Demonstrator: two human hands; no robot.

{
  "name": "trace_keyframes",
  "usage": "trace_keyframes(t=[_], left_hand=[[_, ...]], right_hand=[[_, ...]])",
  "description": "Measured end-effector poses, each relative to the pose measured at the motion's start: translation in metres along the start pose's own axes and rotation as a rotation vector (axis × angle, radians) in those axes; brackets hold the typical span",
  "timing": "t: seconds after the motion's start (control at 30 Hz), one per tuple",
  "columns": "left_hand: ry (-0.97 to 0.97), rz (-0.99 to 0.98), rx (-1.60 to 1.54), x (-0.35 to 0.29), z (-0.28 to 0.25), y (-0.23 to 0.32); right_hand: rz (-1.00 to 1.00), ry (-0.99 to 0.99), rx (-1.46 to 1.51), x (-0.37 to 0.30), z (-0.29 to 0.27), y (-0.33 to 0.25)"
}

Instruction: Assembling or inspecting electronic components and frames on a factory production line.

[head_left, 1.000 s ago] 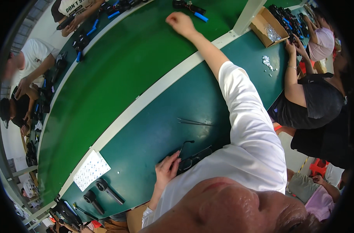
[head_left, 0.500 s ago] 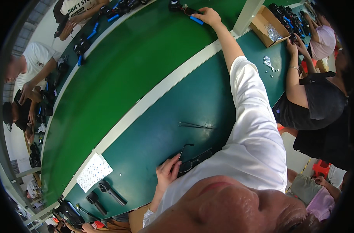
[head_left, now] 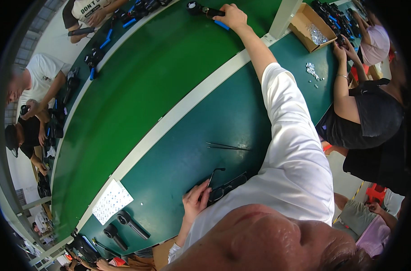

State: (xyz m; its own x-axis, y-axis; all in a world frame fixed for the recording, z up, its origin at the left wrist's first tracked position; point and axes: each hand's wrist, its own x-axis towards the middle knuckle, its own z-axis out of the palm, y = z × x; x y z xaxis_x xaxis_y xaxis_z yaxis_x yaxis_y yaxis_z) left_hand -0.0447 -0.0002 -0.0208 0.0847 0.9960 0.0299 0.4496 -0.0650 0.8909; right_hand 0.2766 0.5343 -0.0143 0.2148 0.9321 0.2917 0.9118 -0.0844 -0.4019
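My right hand [head_left: 233,17] is stretched out to the far side, fingers closed round the handle of a black handheld device with a round head [head_left: 194,7]. A blue strip [head_left: 221,25] shows beneath that handle, over the green belt. Close to my body, my left hand [head_left: 196,198] is closed on a pair of black-framed eyeglasses [head_left: 229,187]. One thin temple of the glasses sticks up past the fingers, and my white sleeve is right beside the lenses. Dark tweezers [head_left: 228,146] lie on the table between both hands.
Two black round-headed devices [head_left: 132,226] lie beside a white patterned sheet [head_left: 112,201] at the left. A pale rail [head_left: 169,118] separates table and belt. Right of my arm are a white post [head_left: 284,18], a cardboard box [head_left: 310,28], small silvery parts [head_left: 311,70] and a co-worker.
My right hand has moved a little to the left along the belt with the black device. The left hand stays on the eyeglasses. Across the belt, co-workers' hands have shifted.
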Motion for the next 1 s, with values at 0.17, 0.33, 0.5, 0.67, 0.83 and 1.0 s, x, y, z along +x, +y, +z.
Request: trace_keyframes(t=[0.17,0.33,0.5,0.67,0.83,1.0], left_hand=[[0.057,-0.023,0.003,-0.003,-0.004,0.004],[-0.008,0.084,0.017,0.002,-0.003,0.007],[0.026,0.109,0.015,-0.002,-0.005,0.006],[0.004,0.142,0.028,0.004,-0.007,0.01],[-0.006,0.126,0.024,0.004,-0.008,0.007],[-0.007,0.139,0.027,0.002,-0.008,0.008]], right_hand=[[-0.079,0.028,0.009,-0.005,0.007,-0.023],[-0.064,-0.145,0.035,0.002,-0.008,0.011],[-0.078,-0.165,0.048,0.014,0.012,0.013],[0.067,0.118,0.552,0.028,0.024,0.048],[0.249,-0.341,1.244,-0.009,0.015,-0.028],[0.121,-0.485,1.314,-0.06,0.014,-0.087]])
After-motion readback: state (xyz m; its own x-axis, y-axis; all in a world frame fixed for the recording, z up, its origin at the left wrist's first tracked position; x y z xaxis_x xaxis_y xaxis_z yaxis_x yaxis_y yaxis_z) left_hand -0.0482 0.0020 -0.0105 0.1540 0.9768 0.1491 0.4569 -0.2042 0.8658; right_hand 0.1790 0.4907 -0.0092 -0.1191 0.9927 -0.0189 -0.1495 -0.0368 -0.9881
